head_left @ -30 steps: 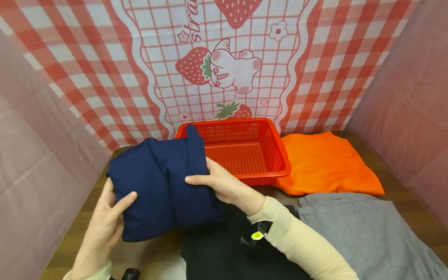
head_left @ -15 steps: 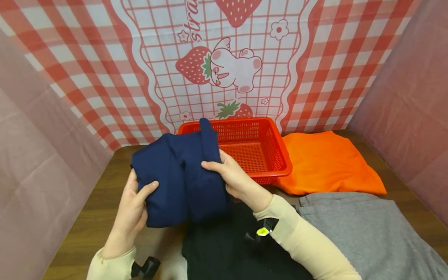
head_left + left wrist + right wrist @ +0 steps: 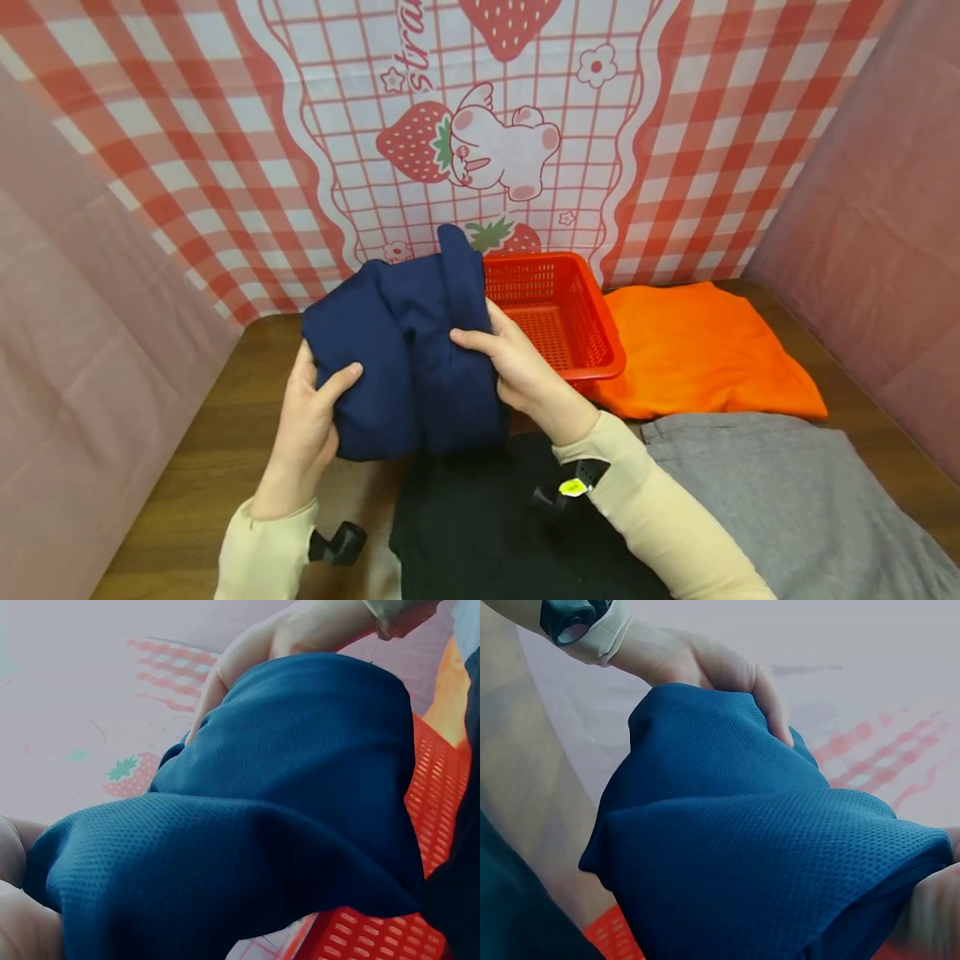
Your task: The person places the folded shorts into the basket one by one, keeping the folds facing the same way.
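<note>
Between both hands a folded navy blue garment (image 3: 405, 358) is held up in the air, tilted, in front of the red basket's left part. My left hand (image 3: 303, 425) grips its left edge, thumb on the near face and fingers behind. On the right edge my right hand (image 3: 525, 367) pinches the cloth in the same way. A folded strip of the fabric sticks up at the top right. Both wrist views show the garment's textured underside (image 3: 300, 750), with the opposite hand (image 3: 712, 664) at its far edge in the right wrist view. The red plastic basket (image 3: 600, 350) is partly hidden by the garment.
A folded orange cloth (image 3: 705, 350) lies right of the basket, touching it. Nearer, a grey folded garment (image 3: 780, 492) covers the table's right side. Black cloth (image 3: 480, 533) lies below my hands. A strawberry-print curtain (image 3: 510, 142) closes the back.
Both hands have carried the navy garment to the right and upward, toward the basket, covering more of it. The grip looks the same, and the other cloths have stayed put.
</note>
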`<state>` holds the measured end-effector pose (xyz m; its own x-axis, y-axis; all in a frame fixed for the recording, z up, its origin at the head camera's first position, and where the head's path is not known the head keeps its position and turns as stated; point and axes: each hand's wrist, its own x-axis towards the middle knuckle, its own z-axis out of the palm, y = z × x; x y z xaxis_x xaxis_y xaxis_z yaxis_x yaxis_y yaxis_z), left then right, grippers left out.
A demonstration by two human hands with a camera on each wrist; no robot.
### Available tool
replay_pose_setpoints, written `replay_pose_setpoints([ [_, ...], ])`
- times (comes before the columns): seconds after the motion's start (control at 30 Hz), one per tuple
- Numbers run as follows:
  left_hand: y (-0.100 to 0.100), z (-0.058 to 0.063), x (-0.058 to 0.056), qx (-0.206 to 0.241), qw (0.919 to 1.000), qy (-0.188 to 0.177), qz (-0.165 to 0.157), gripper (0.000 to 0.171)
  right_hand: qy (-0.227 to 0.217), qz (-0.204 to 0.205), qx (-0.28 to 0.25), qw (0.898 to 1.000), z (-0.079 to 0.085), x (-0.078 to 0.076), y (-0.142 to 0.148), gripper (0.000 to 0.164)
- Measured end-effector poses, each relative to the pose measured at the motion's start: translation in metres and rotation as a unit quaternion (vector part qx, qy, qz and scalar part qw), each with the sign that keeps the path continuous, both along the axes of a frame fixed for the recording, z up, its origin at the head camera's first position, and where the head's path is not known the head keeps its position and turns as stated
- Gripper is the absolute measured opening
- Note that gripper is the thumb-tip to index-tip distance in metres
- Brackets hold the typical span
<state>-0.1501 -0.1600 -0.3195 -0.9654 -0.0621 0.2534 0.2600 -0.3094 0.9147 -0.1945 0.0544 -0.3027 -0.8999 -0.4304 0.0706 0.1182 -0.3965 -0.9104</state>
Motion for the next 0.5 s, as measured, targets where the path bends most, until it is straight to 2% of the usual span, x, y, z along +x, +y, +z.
replay_pose_setpoints([
  [0.23,0.0,0.004,-0.007,-0.008,0.9997,0.012,-0.021,0.06,0.013,-0.014,-0.003,1.0,0.005,-0.003,0.009,0.05],
  [0.5,0.004,0.0,-0.011,0.003,0.9993,-0.018,-0.034,0.053,0.005,-0.029,0.017,0.999,0.007,-0.009,0.022,0.042],
])
